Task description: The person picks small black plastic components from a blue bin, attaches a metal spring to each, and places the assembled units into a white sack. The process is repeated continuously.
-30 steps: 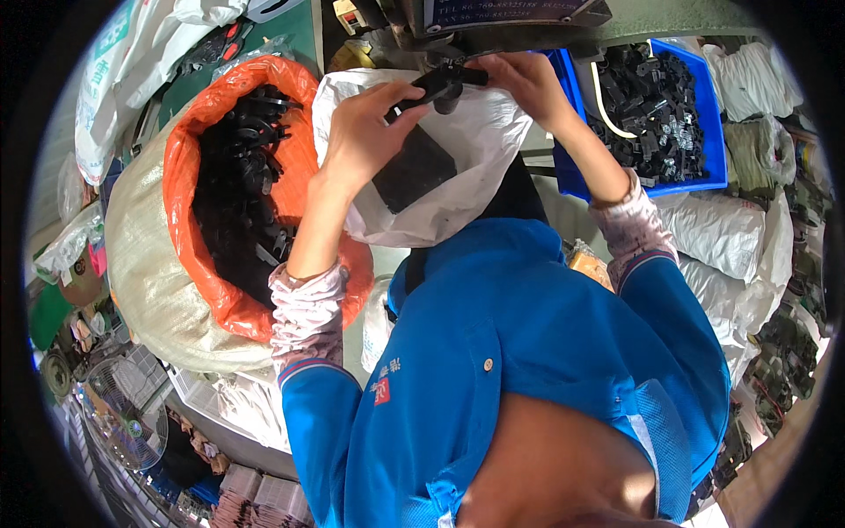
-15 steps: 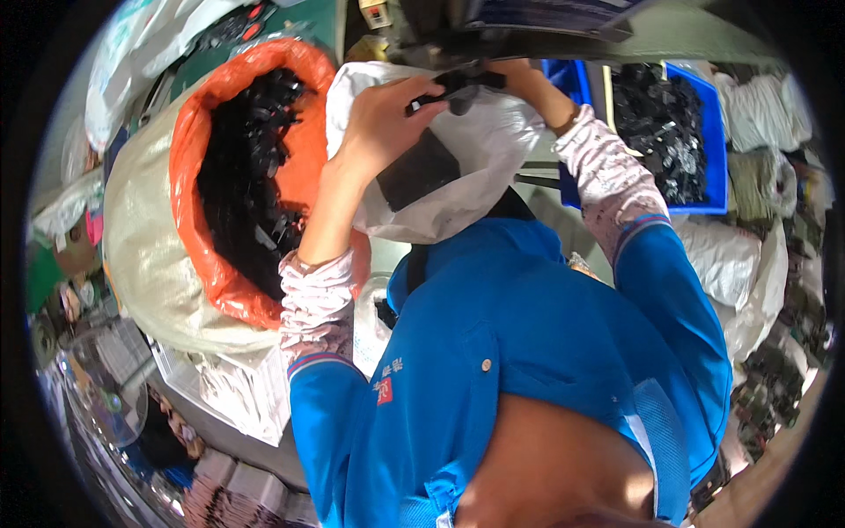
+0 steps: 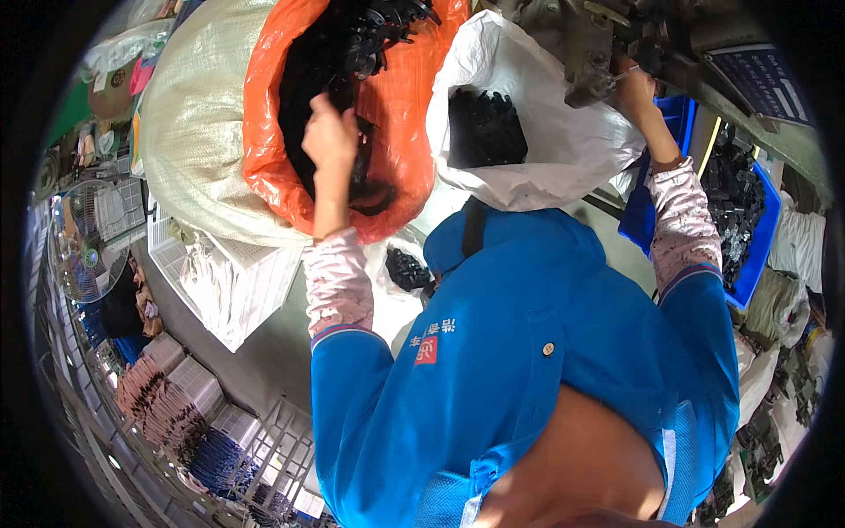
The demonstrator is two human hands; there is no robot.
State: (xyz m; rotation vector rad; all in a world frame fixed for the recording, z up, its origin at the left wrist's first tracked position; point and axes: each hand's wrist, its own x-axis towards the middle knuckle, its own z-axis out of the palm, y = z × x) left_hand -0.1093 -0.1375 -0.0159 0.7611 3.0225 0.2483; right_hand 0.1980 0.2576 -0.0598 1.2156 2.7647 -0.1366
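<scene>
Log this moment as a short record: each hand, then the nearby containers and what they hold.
Left hand: over the orange bag's opening, beside black parts; grip unclear
Right hand: at the metal machine; grip unclear
White bag: open, dark pieces inside
Blue bin: at right, holding black items

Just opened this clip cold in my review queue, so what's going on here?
A person in a blue jacket has the left hand inside an orange-lined sack, among black parts; whether it grips one is unclear. The right hand is up at a metal machine, and what it holds, if anything, is hidden. Between the hands, a white bag sits open with more black parts inside. A blue bin stands at the right.
</scene>
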